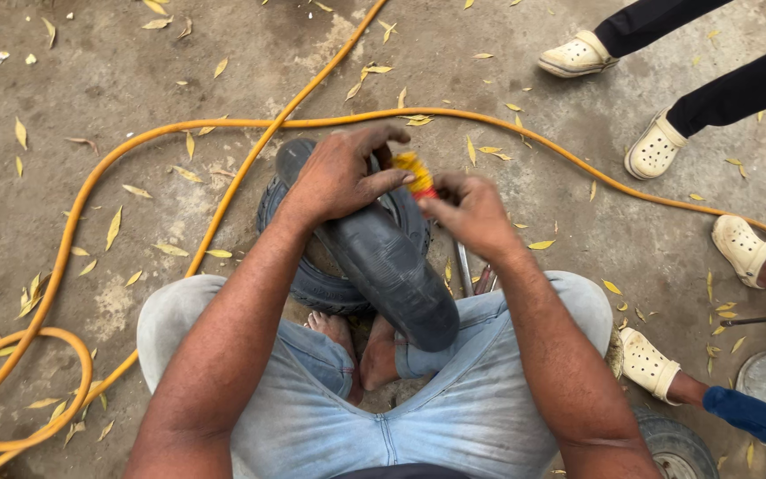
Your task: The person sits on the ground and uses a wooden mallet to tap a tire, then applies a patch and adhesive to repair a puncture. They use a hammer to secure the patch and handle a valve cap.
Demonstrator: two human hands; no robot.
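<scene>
My left hand point(340, 175) presses down on a black rubber inner tube point(390, 266) that lies folded across a small black tyre point(312, 279) on the ground between my knees. My right hand point(470, 213) pinches a small yellow and red object point(418, 174) at the tube's upper end, and the left fingertips touch it too. What the object is cannot be made out. My bare feet point(356, 341) rest against the tyre.
A long yellow hose point(90, 177) loops over the concrete ground, which is strewn with dry leaves. Metal tools point(473, 275) lie right of the tyre. Other people's feet in pale clogs point(658, 146) stand at right, plus another small wheel point(676, 448) at bottom right.
</scene>
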